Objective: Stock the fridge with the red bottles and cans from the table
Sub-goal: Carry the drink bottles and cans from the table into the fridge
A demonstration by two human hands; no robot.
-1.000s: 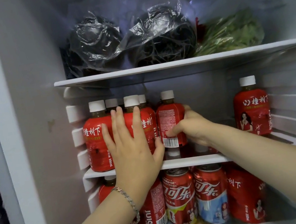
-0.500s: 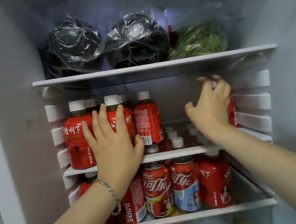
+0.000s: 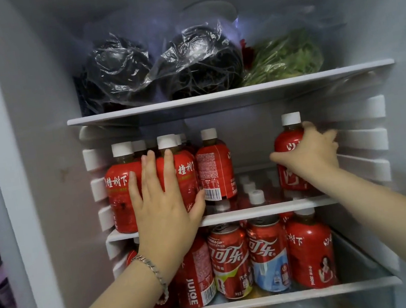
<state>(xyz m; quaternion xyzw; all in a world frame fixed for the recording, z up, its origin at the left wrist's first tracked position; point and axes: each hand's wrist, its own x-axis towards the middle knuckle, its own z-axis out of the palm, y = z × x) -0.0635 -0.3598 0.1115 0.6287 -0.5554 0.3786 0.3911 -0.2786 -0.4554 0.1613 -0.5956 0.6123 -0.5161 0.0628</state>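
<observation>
The fridge's middle shelf (image 3: 272, 209) holds several red bottles with white caps in a cluster at the left (image 3: 120, 193). My left hand (image 3: 161, 203) presses flat, fingers straight, against the front of that cluster. A single red bottle (image 3: 290, 140) stands upright at the right end of the same shelf, and my right hand (image 3: 308, 153) grips its body. On the shelf below stand two red cola cans (image 3: 231, 261) between more red bottles (image 3: 311, 256).
The top shelf (image 3: 229, 93) carries two dark bundles in clear plastic bags (image 3: 161, 67) and bagged green leaves (image 3: 285, 58). White ribbed rails line both fridge walls (image 3: 361, 139). A gap lies on the middle shelf between the cluster and the right bottle.
My right hand left the bottle beside the left cluster, moved to the right end of the shelf and took hold of the lone bottle there. My left hand stayed on the cluster.
</observation>
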